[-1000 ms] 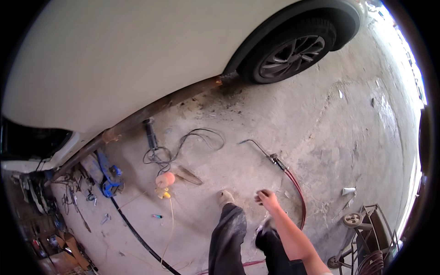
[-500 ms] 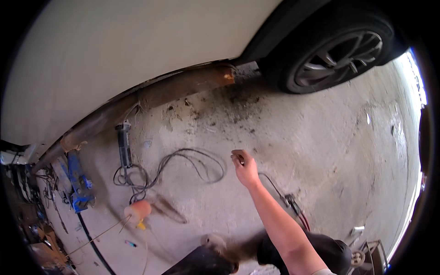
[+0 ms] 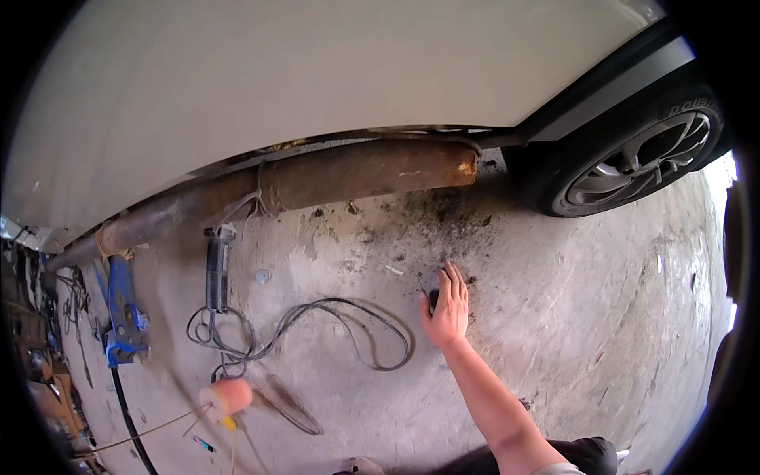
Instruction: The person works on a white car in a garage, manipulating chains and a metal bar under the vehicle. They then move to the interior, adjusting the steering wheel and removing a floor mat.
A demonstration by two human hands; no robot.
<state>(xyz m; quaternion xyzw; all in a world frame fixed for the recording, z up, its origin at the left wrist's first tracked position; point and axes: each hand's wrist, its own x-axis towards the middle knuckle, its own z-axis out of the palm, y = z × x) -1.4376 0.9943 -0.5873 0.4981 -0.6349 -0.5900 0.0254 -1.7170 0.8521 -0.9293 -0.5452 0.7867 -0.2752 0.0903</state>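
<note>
One hand in view: R hand point(image 3: 448, 309), open, fingers straight, over floor point(image 3: 570, 317); can't tell if touching. L hand out of view, can't tell its state. Blk cable point(image 3: 286, 324) left of R hand, by pwr tool point(image 3: 217, 269); rusty pipe point(image 3: 364, 172) beyond, along car's point(image 3: 317, 63) lower edge.

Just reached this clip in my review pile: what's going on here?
A person's right hand is stretched out, fingers extended, over the concrete floor beside a pale car; whether it touches the floor is unclear. Beyond the hand, a rusty pipe runs along under the car. To the left, a dark corded tool lies on the floor. The left hand is out of view.
</note>
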